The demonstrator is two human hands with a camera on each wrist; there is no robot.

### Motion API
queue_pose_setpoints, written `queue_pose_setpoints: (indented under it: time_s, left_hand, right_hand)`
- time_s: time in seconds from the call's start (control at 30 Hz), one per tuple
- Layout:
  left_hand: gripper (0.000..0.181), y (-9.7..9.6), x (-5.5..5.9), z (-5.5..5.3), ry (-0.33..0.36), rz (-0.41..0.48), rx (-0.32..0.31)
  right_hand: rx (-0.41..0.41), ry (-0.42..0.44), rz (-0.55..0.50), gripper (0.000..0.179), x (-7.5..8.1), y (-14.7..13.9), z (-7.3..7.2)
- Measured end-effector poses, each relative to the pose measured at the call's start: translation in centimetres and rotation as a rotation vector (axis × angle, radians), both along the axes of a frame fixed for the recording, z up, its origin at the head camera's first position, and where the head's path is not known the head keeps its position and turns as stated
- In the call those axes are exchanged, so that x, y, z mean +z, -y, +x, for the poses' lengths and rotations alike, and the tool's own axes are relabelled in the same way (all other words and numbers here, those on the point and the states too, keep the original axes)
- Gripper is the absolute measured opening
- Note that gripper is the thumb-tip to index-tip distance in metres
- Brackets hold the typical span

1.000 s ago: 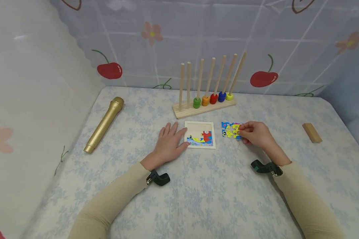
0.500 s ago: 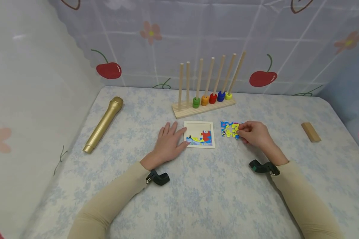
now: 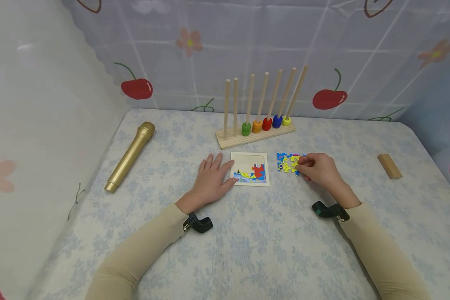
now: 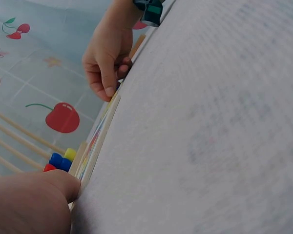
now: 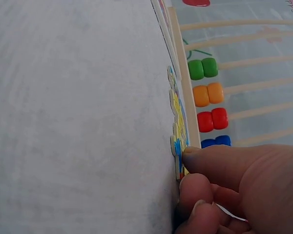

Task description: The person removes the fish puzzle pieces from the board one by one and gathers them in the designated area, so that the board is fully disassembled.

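In the head view, a white square puzzle frame (image 3: 268, 168) lies at the middle of the table. Several fitted pieces (image 3: 250, 177) in red, yellow and blue fill its lower part; bare board shows above. My left hand (image 3: 212, 180) lies flat with fingers spread, thumb and index finger touching the frame's left edge. Right of the frame lies a cluster of yellow and blue puzzle pieces (image 3: 285, 161). My right hand (image 3: 320, 168) pinches a puzzle piece (image 5: 178, 158) at the cluster's right side between thumb and fingers. The hand partly hides that piece.
Behind the frame stands a wooden peg rack (image 3: 228, 141) with coloured beads (image 3: 267, 124) on upright rods. A gold toy microphone (image 3: 129, 158) lies at the left. Far right is a small wooden block (image 3: 390, 166). A cherry-print curtain (image 3: 210, 62) backs the table.
My right hand has shifted very slightly left along the puzzle piece cluster, and the right-hand pieces sit a little closer in. My left hand stays at the frame.
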State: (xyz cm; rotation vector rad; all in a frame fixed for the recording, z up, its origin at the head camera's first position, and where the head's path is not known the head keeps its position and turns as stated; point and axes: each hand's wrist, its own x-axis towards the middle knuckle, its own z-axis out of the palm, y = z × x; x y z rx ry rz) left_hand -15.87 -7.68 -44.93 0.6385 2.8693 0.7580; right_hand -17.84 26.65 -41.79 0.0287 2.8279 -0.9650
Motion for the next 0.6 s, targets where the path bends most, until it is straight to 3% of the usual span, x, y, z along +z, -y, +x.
queue_pose_setpoints:
  time_s: [0.6]
  left_hand:
    - [0.059, -0.08, 0.11, 0.01, 0.003, 0.003, 0.004]
  right_hand:
    - [0.008, -0.019, 0.004, 0.024, 0.05, 0.04, 0.05]
